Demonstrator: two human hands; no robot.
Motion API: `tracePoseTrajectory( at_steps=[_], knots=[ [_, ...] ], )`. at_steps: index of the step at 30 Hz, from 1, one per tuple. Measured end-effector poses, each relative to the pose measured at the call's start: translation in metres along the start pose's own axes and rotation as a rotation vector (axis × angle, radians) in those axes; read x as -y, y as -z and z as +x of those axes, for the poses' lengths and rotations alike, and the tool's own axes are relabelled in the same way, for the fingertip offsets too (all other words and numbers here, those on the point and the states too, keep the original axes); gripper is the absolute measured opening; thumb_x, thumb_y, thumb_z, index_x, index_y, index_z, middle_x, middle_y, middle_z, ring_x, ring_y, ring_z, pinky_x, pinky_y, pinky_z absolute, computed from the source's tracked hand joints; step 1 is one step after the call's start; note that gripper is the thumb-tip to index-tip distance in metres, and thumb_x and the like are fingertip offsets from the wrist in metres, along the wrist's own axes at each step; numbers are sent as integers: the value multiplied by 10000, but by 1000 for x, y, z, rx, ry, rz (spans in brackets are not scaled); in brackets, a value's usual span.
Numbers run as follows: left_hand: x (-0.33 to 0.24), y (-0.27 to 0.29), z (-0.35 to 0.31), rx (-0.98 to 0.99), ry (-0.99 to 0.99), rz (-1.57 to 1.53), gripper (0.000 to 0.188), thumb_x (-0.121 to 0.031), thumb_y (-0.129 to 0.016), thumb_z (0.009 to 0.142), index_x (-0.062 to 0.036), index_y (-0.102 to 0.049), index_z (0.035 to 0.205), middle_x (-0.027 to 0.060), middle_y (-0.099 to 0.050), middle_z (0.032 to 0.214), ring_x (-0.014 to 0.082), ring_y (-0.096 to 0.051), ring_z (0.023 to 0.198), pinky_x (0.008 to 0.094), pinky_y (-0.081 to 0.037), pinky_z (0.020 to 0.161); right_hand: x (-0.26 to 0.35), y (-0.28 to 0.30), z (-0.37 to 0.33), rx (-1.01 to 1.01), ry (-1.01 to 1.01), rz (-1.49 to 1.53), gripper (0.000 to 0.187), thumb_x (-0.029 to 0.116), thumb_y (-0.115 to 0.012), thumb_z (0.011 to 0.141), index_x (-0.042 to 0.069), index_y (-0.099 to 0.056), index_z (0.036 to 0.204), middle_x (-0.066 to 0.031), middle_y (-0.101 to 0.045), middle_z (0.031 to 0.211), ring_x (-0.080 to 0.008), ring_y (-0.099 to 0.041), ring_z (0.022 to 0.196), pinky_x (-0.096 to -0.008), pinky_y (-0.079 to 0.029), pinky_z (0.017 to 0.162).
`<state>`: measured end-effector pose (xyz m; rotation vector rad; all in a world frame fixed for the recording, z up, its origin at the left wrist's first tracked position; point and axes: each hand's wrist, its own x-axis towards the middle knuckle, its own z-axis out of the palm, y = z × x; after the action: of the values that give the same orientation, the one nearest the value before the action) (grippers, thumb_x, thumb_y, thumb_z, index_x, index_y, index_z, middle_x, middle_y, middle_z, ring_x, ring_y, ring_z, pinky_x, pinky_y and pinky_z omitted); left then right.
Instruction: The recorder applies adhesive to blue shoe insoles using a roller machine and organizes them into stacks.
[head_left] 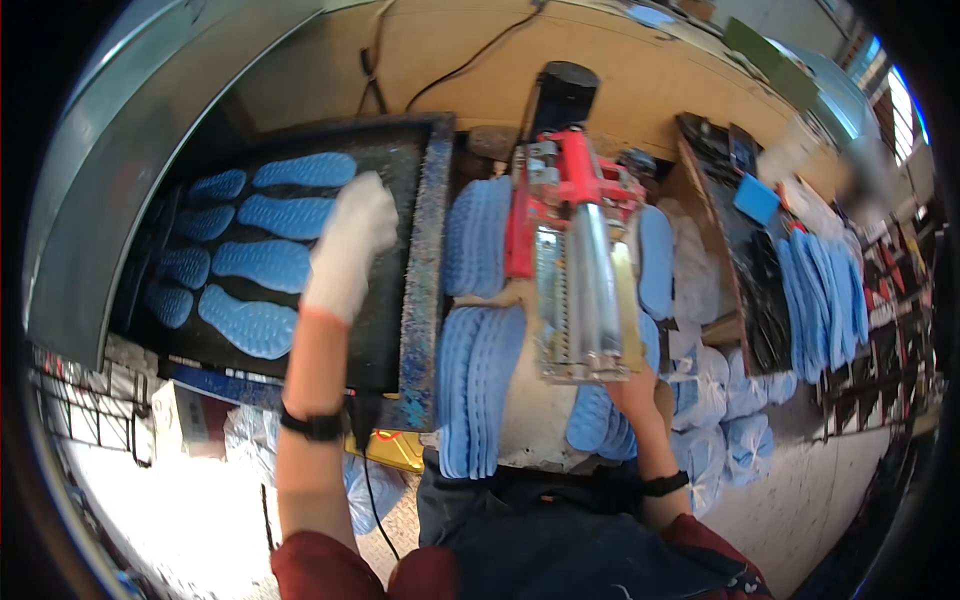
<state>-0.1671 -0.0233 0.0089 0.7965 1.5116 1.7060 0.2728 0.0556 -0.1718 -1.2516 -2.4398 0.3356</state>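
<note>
Left hand (352,245) at the insole tray (424,260)

Handling the blue insoles (262,263) seems in hand; they lie flat, just left of the gloved fingers (370,192) (blur hides whether open or gripping). Lifting one would call for fingertips beneath its edge. The red machine (578,165) hides the fingers of the right hand (637,396); their state cannot be told.

Mod. bright overall; floor (215,515) lower L blown out to near-white. Bright opening (899,105) upper R, also clipped. Hard glare on metal cylinder (595,290); softer sheen on metal hood (140,150). Tray bed (375,340) v. dark, little detail. L hand (352,240) sl. soft, prob. motion blur. Blurry patch (868,185) upper R, can't ID. Fisheye: straight lines bowed, corners blk.
</note>
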Motion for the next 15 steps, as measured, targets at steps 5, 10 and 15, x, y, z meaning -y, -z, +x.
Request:
tracePoseTrajectory(
  at_steps=[5,10,15],
  knots=[
    [55,-106,-128,-37,-274,964,563,-274,-669,884,8,-465,1327,222,-566,1286,408,-569,1151,451,-476,964,25,13,-6,-215,-122,157,732,138,-764,747,-2,-431,1383,-246,-545,1234,-441,-544,1085,-477,-485,893],
    [110,-128,-120,-123,-506,1287,498,-311,-691,841,23,-499,1158,209,-592,1133,382,-583,1078,449,-499,894,22,29,-23,-285,-368,-8,974,383,-824,709,46,-315,1468,-264,-437,1385,-476,-413,1269,-566,-364,1035],
    [133,-119,-94,52,-409,1678,471,-407,-674,808,-42,-540,1073,145,-601,996,311,-589,959,454,-464,789,9,31,-27,-72,-583,265,1092,529,-803,700,74,-244,1520,-290,-352,1445,-475,-372,1308,-565,-354,1053]
  ],
)
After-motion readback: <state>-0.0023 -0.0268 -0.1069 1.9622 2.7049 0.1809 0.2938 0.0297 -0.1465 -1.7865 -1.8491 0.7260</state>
